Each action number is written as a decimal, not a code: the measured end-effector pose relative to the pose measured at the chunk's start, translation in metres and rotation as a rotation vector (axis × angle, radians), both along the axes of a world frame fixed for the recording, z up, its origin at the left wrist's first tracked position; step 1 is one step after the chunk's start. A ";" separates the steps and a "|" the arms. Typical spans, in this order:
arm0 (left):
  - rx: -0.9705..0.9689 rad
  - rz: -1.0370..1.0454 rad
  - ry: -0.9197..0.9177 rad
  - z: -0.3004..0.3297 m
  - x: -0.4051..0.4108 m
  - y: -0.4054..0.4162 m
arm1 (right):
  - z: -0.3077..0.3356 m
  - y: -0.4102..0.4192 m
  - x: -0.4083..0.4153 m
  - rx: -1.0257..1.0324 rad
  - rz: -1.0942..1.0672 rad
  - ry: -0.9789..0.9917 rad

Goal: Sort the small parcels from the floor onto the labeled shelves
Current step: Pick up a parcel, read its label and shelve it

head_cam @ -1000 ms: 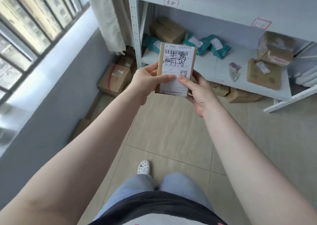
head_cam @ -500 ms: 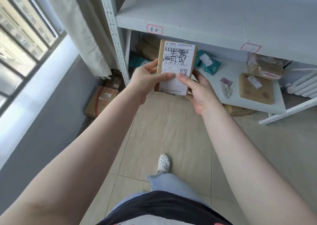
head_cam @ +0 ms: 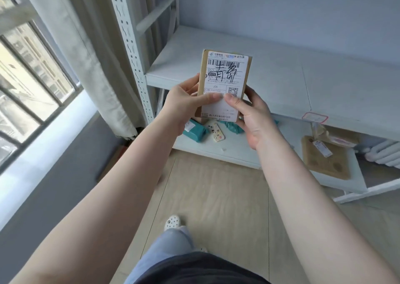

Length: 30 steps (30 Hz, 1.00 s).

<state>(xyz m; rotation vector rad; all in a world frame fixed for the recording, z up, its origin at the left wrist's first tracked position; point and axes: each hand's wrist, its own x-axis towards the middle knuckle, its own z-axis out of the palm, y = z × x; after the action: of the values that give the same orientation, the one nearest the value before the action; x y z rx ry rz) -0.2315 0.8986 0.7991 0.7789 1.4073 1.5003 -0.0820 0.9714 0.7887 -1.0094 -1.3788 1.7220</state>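
Note:
A small brown cardboard parcel (head_cam: 225, 76) with a white shipping label and handwritten black characters stands upright in front of me. My left hand (head_cam: 184, 101) grips its lower left edge and my right hand (head_cam: 251, 114) grips its lower right edge, thumbs on the label. Behind it is the bare upper shelf (head_cam: 281, 71) of a white metal rack, with a red-bordered label tag (head_cam: 315, 117) on its front edge. The lower shelf (head_cam: 238, 151) holds teal bags (head_cam: 194, 131), a patterned flat item (head_cam: 216, 131) and a brown padded envelope (head_cam: 325, 159).
The rack's perforated upright (head_cam: 132, 45) stands left of the parcel, with a curtain (head_cam: 86, 45) and a barred window (head_cam: 26, 73) further left. A white radiator (head_cam: 385, 151) is at the right. Beige floor tiles (head_cam: 216, 197) and my shoe (head_cam: 172, 222) lie below.
The view has risen and closed in on the rack: the upper shelf now lies behind the parcel and the floor boxes have left the view. Both hands keep the same hold on the parcel.

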 end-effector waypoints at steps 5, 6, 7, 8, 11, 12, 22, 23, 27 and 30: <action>0.078 -0.073 0.035 0.019 -0.015 0.030 | 0.017 0.025 -0.014 0.074 -0.052 0.000; 0.093 -0.082 0.050 0.022 -0.019 0.035 | 0.020 0.029 -0.017 0.077 -0.061 0.005; 0.110 -0.087 0.063 0.025 -0.024 0.040 | 0.023 0.034 -0.020 0.079 -0.070 0.011; 0.122 -0.090 0.076 0.028 -0.029 0.045 | 0.026 0.038 -0.023 0.080 -0.081 0.017; 0.138 -0.089 0.124 0.036 -0.043 0.062 | 0.036 0.049 -0.033 0.114 -0.126 0.008; 0.147 -0.090 0.140 0.039 -0.048 0.068 | 0.040 0.053 -0.036 0.134 -0.143 0.009; 0.320 -0.149 0.187 0.109 -0.058 0.114 | 0.121 0.082 -0.040 0.395 -0.255 -0.038; 0.343 -0.145 0.184 0.116 -0.059 0.118 | 0.129 0.085 -0.041 0.421 -0.258 -0.041; 0.441 -0.106 0.195 0.147 -0.058 0.135 | 0.165 0.100 -0.043 0.520 -0.270 -0.031; 0.521 -0.081 0.224 0.176 -0.054 0.148 | 0.194 0.115 -0.040 0.604 -0.284 -0.017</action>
<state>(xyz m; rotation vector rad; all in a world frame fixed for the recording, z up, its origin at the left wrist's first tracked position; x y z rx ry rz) -0.2852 1.0465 0.9753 1.3418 1.1281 1.7820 -0.1216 1.0863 0.9830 -0.8197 -1.5457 0.9964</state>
